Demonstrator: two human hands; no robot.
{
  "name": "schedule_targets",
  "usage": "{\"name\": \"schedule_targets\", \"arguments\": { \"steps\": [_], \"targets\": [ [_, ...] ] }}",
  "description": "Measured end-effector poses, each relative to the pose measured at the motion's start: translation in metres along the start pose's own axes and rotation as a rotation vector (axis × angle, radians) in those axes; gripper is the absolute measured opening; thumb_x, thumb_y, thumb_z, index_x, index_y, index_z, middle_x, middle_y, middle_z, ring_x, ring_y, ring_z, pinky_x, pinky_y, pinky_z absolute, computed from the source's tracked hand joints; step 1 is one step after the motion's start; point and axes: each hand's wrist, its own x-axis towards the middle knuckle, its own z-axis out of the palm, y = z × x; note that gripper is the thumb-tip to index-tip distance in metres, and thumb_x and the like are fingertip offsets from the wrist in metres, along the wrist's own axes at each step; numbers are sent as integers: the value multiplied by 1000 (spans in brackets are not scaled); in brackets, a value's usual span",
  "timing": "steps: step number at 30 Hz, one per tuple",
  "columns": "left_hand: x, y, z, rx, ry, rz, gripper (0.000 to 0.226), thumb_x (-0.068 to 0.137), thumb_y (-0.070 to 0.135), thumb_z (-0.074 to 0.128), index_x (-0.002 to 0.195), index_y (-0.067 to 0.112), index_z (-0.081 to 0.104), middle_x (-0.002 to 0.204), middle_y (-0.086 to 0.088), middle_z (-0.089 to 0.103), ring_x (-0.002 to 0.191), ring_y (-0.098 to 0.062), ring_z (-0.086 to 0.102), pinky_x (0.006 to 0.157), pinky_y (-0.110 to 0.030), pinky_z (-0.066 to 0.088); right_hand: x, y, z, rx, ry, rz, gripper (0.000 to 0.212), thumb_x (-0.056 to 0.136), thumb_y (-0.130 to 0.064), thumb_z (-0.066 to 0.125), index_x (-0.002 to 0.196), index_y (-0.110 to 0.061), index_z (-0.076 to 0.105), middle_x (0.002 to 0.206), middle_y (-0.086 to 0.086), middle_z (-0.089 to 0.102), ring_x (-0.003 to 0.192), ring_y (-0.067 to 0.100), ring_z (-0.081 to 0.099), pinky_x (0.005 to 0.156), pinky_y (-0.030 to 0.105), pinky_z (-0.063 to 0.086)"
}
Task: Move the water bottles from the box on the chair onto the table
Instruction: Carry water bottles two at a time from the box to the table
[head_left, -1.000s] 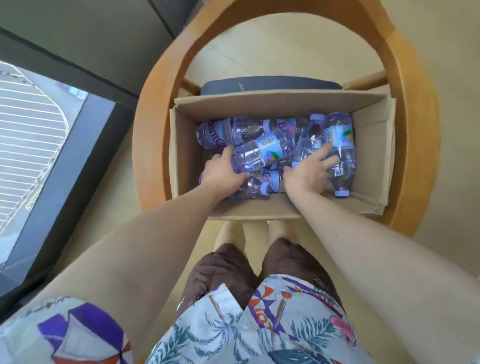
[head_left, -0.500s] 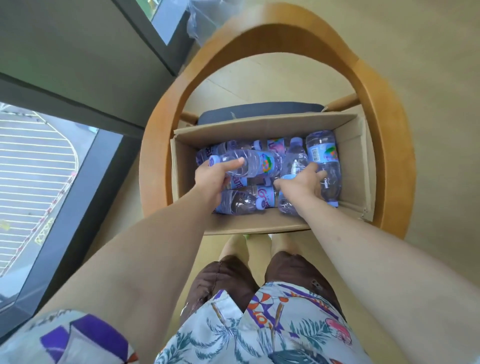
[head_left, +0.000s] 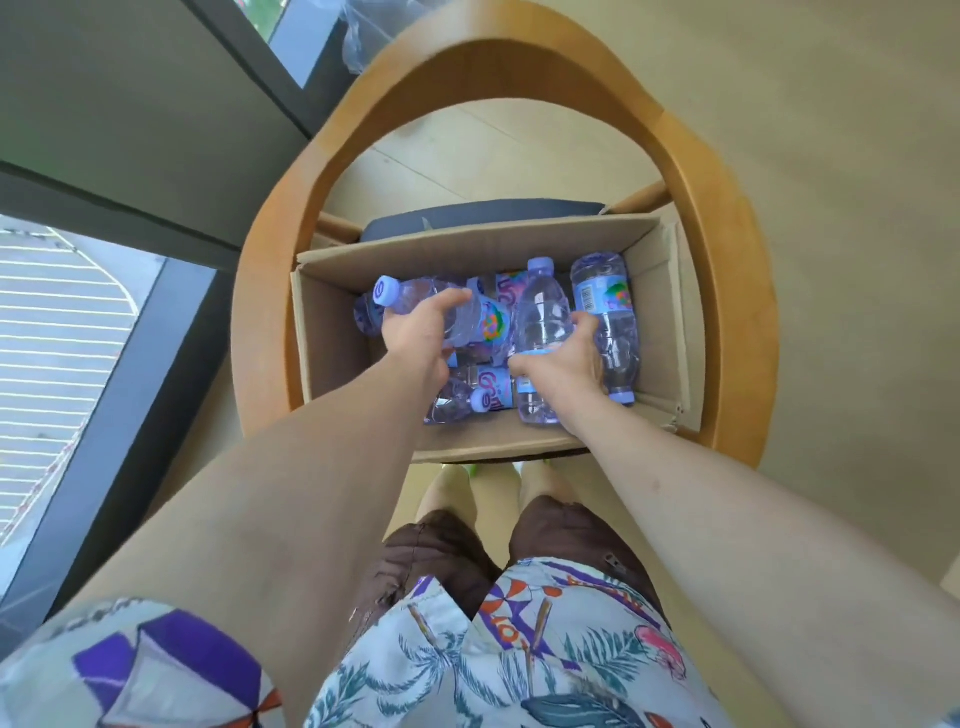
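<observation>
An open cardboard box (head_left: 332, 332) stands on a round-backed wooden chair (head_left: 265, 291) and holds several clear water bottles with lilac caps. My left hand (head_left: 415, 338) grips one water bottle (head_left: 467, 319) lifted above the others, cap pointing left. My right hand (head_left: 563, 366) is wrapped round a second water bottle (head_left: 540, 317) whose cap points away from me. Another bottle (head_left: 605, 306) lies at the box's right side, and one more (head_left: 467, 402) lies near the front wall. No table is in view.
A dark seat cushion (head_left: 483, 215) shows behind the box. A dark-framed window (head_left: 67, 332) runs along the left, close to the chair. Beige floor (head_left: 831, 208) spreads to the right and behind. My legs stand just in front of the box.
Both hands have closed round a bottle each and raised them from the pile; the left one's bottle has come up with its cap swinging left. The camera has pulled back and up.
</observation>
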Motion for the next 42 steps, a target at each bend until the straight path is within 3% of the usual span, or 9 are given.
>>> {"name": "schedule_targets", "arguments": {
  "steps": [2, 6, 13, 18, 21, 25, 30, 33, 42],
  "targets": [
    [-3, 5, -2, 41, 15, 59, 67, 48, 6, 86, 110, 18, 63, 105, -10, 76, 99, -30, 73, 83, -51, 60, -4, -1, -4, 14, -47, -34, 92, 59, -25, 84, 131, -34, 28, 105, -3, 55, 98, 24, 53, 76, 35, 41],
    [-17, 25, -14, 101, 17, 122, 41, 29, 6, 73, 65, 22, 66, 71, -4, 69, 72, -30, 66, 72, -50, 58, -10, -16, -13, 54, -166, -108, 94, 52, -21, 81, 126, -41, 28, 98, -9, 58, 96, 19, 55, 77, 39, 44],
    [-79, 68, -53, 86, 84, 290, 35, 45, -1, 71, 75, 15, 61, 55, 5, 61, 58, -17, 60, 52, -23, 50, -40, -73, -1, 114, -354, -326, 83, 49, -38, 94, 121, -27, 54, 102, -2, 73, 99, 17, 69, 90, 41, 55],
    [-113, 88, -111, -81, 142, 408, 33, 59, 10, 90, 77, 17, 64, 70, -3, 69, 63, -15, 68, 60, -25, 57, -85, -124, 21, 30, -458, -509, 65, 45, -55, 89, 96, -38, 54, 97, -12, 71, 90, 6, 68, 73, 28, 52],
    [-138, 91, -156, -179, 273, 422, 32, 50, 16, 86, 75, 16, 67, 71, -5, 73, 68, -18, 70, 70, -34, 57, -119, -146, 42, -31, -525, -622, 67, 45, -52, 88, 101, -33, 58, 100, -8, 71, 92, 12, 69, 83, 40, 58],
    [-186, 78, -223, -288, 397, 509, 34, 47, 10, 78, 74, 18, 59, 61, -2, 67, 60, -20, 67, 63, -34, 57, -177, -152, 74, -83, -645, -758, 72, 45, -50, 89, 106, -29, 57, 102, -4, 72, 95, 16, 70, 88, 45, 57],
    [-258, 20, -309, -447, 509, 566, 34, 49, 8, 75, 79, 13, 59, 71, -13, 72, 67, -25, 72, 69, -38, 61, -270, -117, 108, -176, -859, -861, 76, 49, -47, 89, 114, -29, 53, 104, -1, 70, 92, 18, 71, 78, 41, 61],
    [-305, -40, -360, -456, 628, 593, 29, 52, 2, 76, 71, 13, 58, 61, -7, 63, 61, -23, 65, 58, -30, 56, -330, -72, 119, -254, -954, -987, 61, 53, -51, 85, 102, -37, 51, 99, -6, 66, 85, 12, 69, 58, 22, 55],
    [-457, -274, -467, -721, 980, 601, 32, 49, 0, 78, 55, 21, 54, 58, 0, 60, 52, -14, 62, 51, -23, 54, -500, 122, 144, -523, -1281, -1175, 63, 55, -46, 88, 107, -33, 56, 103, -3, 69, 91, 15, 70, 82, 41, 60]
  ]
}}
